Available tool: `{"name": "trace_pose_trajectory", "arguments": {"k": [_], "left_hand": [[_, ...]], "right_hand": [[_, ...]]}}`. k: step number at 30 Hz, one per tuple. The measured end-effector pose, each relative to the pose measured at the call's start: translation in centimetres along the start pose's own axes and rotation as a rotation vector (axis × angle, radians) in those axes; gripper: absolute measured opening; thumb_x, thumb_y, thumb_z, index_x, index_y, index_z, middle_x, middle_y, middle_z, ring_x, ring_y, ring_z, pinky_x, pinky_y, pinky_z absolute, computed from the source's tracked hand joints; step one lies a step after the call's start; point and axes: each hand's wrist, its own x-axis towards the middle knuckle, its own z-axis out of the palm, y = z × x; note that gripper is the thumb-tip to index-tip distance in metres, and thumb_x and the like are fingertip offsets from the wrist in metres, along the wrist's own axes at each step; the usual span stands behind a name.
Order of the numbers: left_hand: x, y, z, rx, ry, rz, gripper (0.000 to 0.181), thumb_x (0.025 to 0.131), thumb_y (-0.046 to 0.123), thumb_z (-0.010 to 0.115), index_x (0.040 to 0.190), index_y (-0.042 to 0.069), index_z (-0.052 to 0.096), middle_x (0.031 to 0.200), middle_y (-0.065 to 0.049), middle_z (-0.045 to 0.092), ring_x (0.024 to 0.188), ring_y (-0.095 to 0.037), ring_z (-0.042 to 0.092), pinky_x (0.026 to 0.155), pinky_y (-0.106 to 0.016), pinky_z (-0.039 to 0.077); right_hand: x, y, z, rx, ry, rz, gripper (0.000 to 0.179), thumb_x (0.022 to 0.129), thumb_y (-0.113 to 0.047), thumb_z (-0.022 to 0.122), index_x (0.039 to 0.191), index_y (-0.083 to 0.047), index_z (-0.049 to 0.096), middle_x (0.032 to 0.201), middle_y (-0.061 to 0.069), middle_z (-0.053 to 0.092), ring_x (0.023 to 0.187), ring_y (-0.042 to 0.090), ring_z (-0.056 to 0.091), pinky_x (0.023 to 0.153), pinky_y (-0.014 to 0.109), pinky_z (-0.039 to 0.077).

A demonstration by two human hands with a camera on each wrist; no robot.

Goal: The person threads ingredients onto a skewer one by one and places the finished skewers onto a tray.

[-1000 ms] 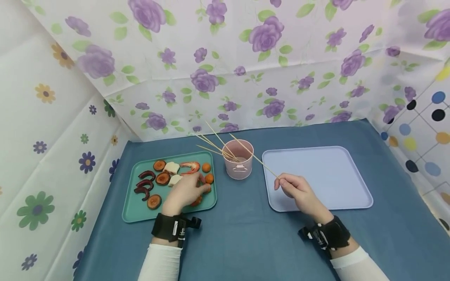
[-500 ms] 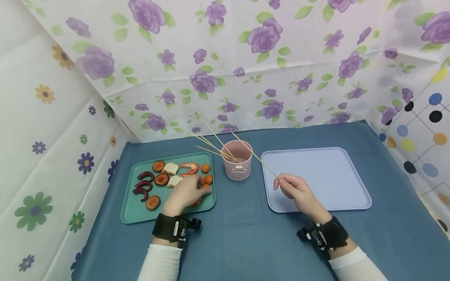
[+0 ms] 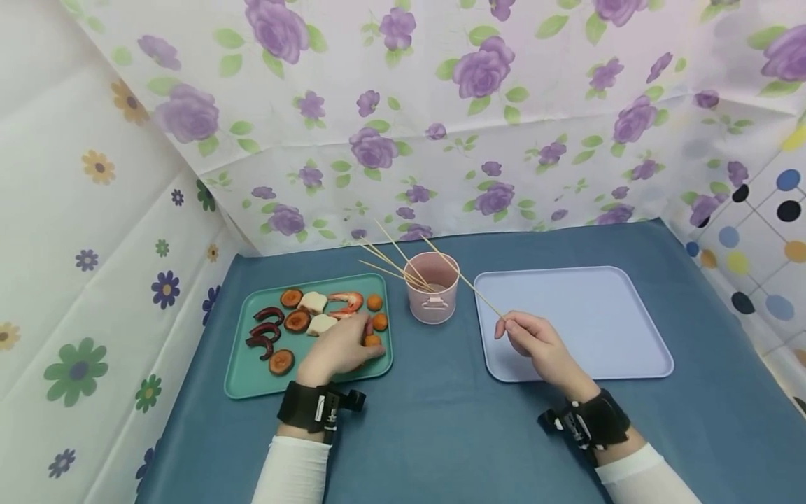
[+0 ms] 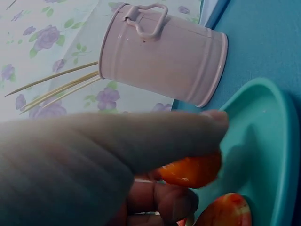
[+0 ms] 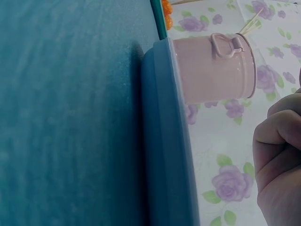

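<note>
In the head view my left hand reaches over the right side of the green tray. Its thumb and fingers pinch a small orange ball, seen close up in the left wrist view. Two more orange balls lie just beyond. My right hand holds the lower end of a thin bamboo skewer over the lavender tray. The skewer slants up and left past the pink bucket. In the right wrist view, curled fingers show at the edge; the skewer is out of sight there.
Several skewers lean left in the bucket. On the green tray are shrimp, white pieces, brown mushroom-like rounds and dark red curved sausages. Flowered cloth hangs behind and beside the blue-covered table.
The head view has shifted slightly. My left thumb has moved a little toward me, and more of the orange ball shows between thumb and fingers. The right hand keeps its hold on the skewer.
</note>
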Motion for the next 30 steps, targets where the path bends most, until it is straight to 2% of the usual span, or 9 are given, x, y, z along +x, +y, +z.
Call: {"name": "trace_pose_trajectory", "arguments": {"k": [4,6,9,12,17,19,22,26,30], "left_hand": [[-0.1,0.2,-0.2,-0.061,0.008,0.022,0.031,0.098,0.029,0.080,0.102,0.013,0.053,0.075,-0.002,0.047,0.059,-0.018,0.049,0.057,-0.033,0.034],[-0.2,0.3,-0.4,-0.150,0.002,0.041,0.029,0.101,0.028,0.077,0.108,0.014,0.053,0.074,-0.001,0.047,0.055,-0.017,0.048,0.054,-0.032,0.036],[-0.5,1.0,-0.9,-0.358,-0.033,0.115,0.027,0.105,0.028,0.072,0.120,0.015,0.054,0.072,-0.002,0.047,0.048,-0.017,0.043,0.049,-0.032,0.036],[-1.0,2.2,-1.6,-0.583,-0.045,0.241,0.024,0.109,0.026,0.067,0.129,0.015,0.060,0.069,-0.003,0.045,0.044,-0.018,0.036,0.045,-0.033,0.034],[-0.9,4.9,-2.4,-0.964,0.048,0.378,0.033,0.115,0.033,0.054,0.125,0.002,0.060,0.066,-0.002,0.034,0.047,-0.017,0.026,0.046,-0.035,0.023],[-0.6,5.8,-2.3,-1.114,0.076,0.380,0.039,0.117,0.040,0.047,0.122,0.002,0.053,0.070,-0.002,0.031,0.049,-0.015,0.024,0.049,-0.037,0.020],[-0.1,6.7,-1.9,-1.286,0.097,0.317,0.041,0.117,0.046,0.039,0.117,0.007,0.048,0.074,0.000,0.030,0.050,-0.012,0.026,0.051,-0.034,0.020],[0.3,7.4,-1.6,-1.496,0.135,0.240,0.032,0.120,0.036,0.030,0.114,0.011,0.050,0.076,0.000,0.032,0.053,-0.011,0.026,0.052,-0.030,0.018],[0.3,7.8,-1.6,-1.603,0.178,0.249,0.028,0.118,0.026,0.027,0.116,0.012,0.051,0.076,0.000,0.030,0.053,-0.011,0.024,0.053,-0.031,0.013]], "right_hand": [[-0.1,-0.2,-0.1,0.009,0.000,0.009,0.031,0.113,0.002,0.040,0.104,-0.005,0.068,0.060,0.008,0.034,0.049,0.022,0.031,0.049,0.035,0.029],[0.0,-0.3,-0.1,0.009,0.003,0.009,0.031,0.113,0.002,0.040,0.104,-0.004,0.068,0.060,0.009,0.034,0.049,0.022,0.031,0.049,0.035,0.029],[0.1,-0.4,-0.2,0.006,0.013,0.010,0.030,0.113,0.001,0.040,0.102,-0.003,0.067,0.061,0.009,0.034,0.050,0.024,0.031,0.049,0.034,0.029],[0.1,-0.4,-0.3,0.008,0.008,0.012,0.032,0.114,-0.001,0.038,0.094,-0.004,0.063,0.062,0.010,0.035,0.050,0.027,0.031,0.048,0.035,0.029],[0.0,-0.6,-0.1,0.015,-0.006,0.031,0.037,0.114,-0.004,0.037,0.081,-0.005,0.053,0.064,0.013,0.036,0.053,0.029,0.032,0.051,0.037,0.031],[-0.1,-0.7,0.0,0.008,0.004,0.035,0.039,0.113,-0.005,0.037,0.078,-0.004,0.051,0.063,0.013,0.036,0.053,0.029,0.033,0.052,0.036,0.031],[0.0,-1.0,0.2,-0.009,0.016,0.023,0.040,0.112,-0.005,0.038,0.074,-0.006,0.049,0.062,0.011,0.036,0.053,0.028,0.034,0.052,0.036,0.032],[0.1,-1.0,0.2,-0.034,0.009,0.007,0.042,0.111,0.000,0.042,0.070,-0.008,0.047,0.060,0.008,0.035,0.051,0.024,0.033,0.050,0.034,0.029],[-0.1,-1.0,0.0,-0.066,-0.001,0.016,0.043,0.110,0.003,0.048,0.069,-0.009,0.046,0.060,0.005,0.031,0.051,0.020,0.029,0.048,0.033,0.026]]}}
